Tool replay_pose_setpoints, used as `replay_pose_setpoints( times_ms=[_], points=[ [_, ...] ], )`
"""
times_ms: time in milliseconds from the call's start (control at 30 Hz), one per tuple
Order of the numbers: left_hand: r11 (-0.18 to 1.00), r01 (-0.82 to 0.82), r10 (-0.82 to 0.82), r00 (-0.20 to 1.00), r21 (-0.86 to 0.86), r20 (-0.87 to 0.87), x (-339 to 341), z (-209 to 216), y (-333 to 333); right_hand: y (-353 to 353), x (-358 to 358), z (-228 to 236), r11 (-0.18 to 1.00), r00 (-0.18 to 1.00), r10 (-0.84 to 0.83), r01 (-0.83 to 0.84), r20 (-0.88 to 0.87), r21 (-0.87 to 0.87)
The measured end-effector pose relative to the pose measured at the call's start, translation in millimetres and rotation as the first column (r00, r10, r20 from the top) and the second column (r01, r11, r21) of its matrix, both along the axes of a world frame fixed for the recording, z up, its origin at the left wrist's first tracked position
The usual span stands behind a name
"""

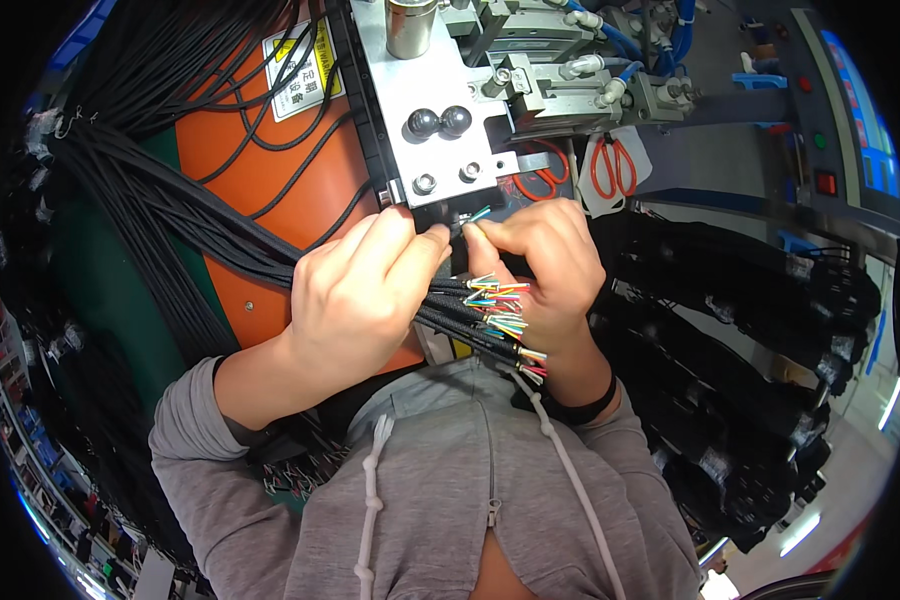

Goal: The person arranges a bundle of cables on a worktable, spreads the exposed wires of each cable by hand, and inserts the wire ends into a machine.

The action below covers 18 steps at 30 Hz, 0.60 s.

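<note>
My left hand [365, 290] grips a bundle of black cables [170, 215] that fans out to the upper left. The stripped ends of the bundle show several thin coloured wires [500, 310] below my right hand. My right hand [545, 260] pinches the coloured wire tips of one cable [473, 217] and holds them at the dark slot under a grey metal machine head [440, 110]. Both hands touch each other just below the slot.
An orange and green panel [260, 170] with a yellow and white label lies behind the cables. Orange-handled scissors [613, 165] hang right of the machine. Bundled black cables [730, 350] pile at right. A control panel [850, 120] with buttons stands far right.
</note>
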<state>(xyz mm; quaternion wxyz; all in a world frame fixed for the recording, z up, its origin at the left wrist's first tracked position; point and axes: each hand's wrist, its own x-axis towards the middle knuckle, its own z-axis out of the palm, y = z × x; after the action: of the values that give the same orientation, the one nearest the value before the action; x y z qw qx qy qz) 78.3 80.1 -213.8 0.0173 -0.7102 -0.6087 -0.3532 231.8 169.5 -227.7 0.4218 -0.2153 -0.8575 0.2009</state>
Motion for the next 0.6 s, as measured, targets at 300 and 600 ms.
replay_pose_setpoints(
  times_ms=[300, 600],
  points=[
    [0.985, 0.107, -0.085, 0.983, 0.133, -0.164, -3, 3, -4, 20, 22, 16, 0.21, 0.956, 0.25, -0.207, -0.152, -0.955],
    [0.989, 0.112, -0.097, 0.984, 0.099, -0.146, -2, 1, -3, 12, 21, 4, 0.464, 0.966, 0.189, -0.248, -0.179, -0.851]
  ],
)
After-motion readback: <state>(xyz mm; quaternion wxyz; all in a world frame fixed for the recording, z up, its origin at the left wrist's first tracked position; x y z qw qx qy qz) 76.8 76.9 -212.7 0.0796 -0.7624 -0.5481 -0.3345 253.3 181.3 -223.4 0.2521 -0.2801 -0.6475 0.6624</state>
